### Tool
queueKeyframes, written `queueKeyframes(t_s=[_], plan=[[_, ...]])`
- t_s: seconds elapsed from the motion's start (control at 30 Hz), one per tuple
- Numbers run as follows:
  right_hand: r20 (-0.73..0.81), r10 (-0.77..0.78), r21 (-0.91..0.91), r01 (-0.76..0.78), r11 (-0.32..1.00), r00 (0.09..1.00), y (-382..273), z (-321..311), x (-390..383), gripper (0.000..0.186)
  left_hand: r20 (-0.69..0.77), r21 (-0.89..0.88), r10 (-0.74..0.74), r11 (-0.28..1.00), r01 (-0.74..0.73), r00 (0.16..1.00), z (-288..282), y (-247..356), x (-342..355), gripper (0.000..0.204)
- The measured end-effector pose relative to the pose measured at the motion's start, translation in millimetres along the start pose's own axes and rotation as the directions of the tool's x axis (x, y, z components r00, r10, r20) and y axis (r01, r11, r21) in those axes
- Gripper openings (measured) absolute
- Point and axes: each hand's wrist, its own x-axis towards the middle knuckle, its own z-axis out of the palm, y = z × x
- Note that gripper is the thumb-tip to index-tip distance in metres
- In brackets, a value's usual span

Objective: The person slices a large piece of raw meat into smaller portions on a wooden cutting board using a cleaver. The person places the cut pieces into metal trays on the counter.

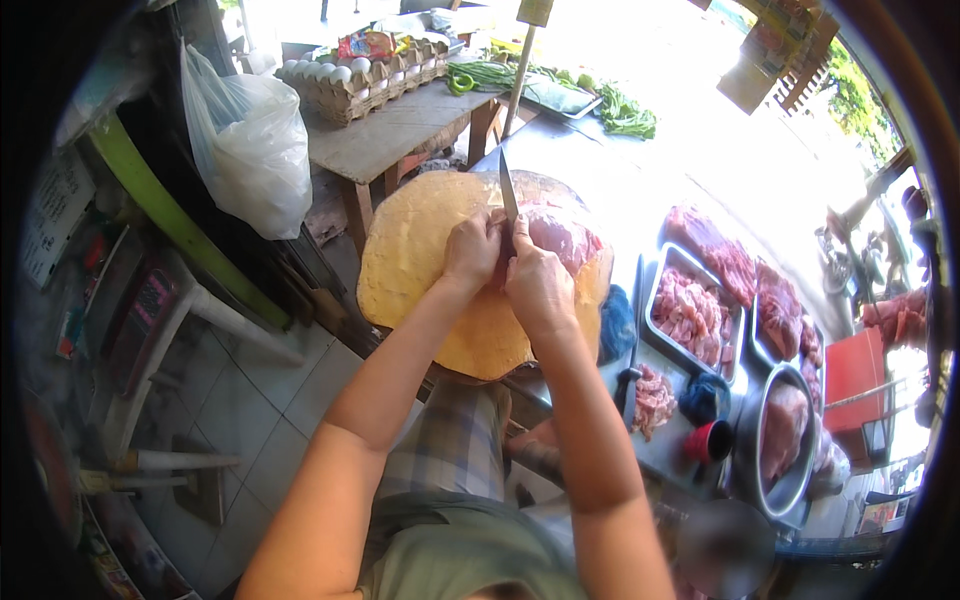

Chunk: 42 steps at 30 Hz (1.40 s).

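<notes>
In front of me lies a thick, round wooden chopping block (410,245). A chunk of pink raw meat (562,238) rests on its right half. My right hand (541,288) is closed on the handle of a knife (508,188), index finger along its top, the blade pointing away from me at the meat's left side. Just left of the blade, my left hand (472,250) has its fingers curled on the meat's left edge. The handle and the left fingertips are partly hidden.
At right are a tray of cut meat (688,312), a metal bowl with meat (775,440), another knife (630,385) and a red cup (708,441). Egg cartons (365,88) stand on a wooden table behind. A white plastic bag (255,145) hangs at left, above a plastic chair (150,310).
</notes>
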Motion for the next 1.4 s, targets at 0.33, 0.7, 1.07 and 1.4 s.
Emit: queueKeyframes(t_s=[0.33,0.7,1.07,1.4], plan=[[0.158,-0.003,-0.142,0.026,0.99,0.987,17,-2,-60,0.064,-0.076,0.009,0.009,1.0,-0.008,0.997,-5,-14,0,0.015],[0.057,-0.081,-0.123,0.088,0.989,0.995,-7,24,-1,0.054,-0.056,-0.013,-0.059,0.998,0.059,0.997,-6,-20,0,0.017],[0.176,-0.057,-0.203,0.093,0.975,0.983,32,-5,-108,0.075,-0.135,-0.175,-0.048,0.984,0.023,0.99,-29,-53,15,0.022],[0.098,-0.029,-0.038,0.033,0.999,0.995,46,-9,-72,0.059,0.161,0.437,0.304,0.831,-0.344,0.939,-65,34,-32,0.017]])
